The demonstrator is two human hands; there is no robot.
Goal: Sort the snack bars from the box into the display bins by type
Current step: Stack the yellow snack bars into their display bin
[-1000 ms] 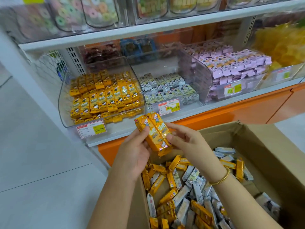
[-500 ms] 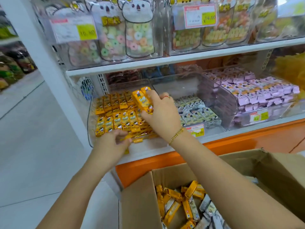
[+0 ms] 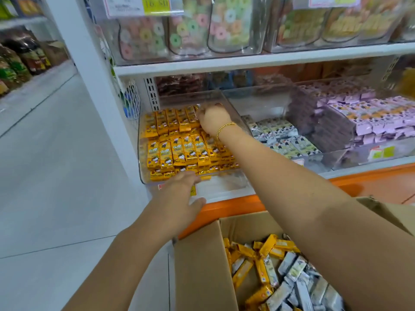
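- In the leftmost display bin (image 3: 142,153) of the lower shelf, yellow snack bars (image 3: 179,151) stood packed in upright rows, filling it from front to back.
- The right hand (image 3: 213,118) reached deep into that bin, its fingers bent down onto the tops of the back row; whether they pinched a bar could not be told, as the knuckles hid the fingertips.
- A gold bracelet (image 3: 224,127) sat at that wrist.
- The left hand (image 3: 179,194) lay flat, fingers straight and together, against the bin's front wall, covering part of a price label.
- The next bin (image 3: 258,102) to the right held grey-and-white bars (image 3: 276,131), and purple bars (image 3: 370,117) filled the one beyond it.
- The cardboard box (image 3: 202,265) stood open below the shelf, with loose yellow bars (image 3: 267,243) and silver bars (image 3: 296,270) mixed in a heap inside.
- On the upper shelf (image 3: 247,61) stood clear jars of pastel ring sweets (image 3: 190,30).
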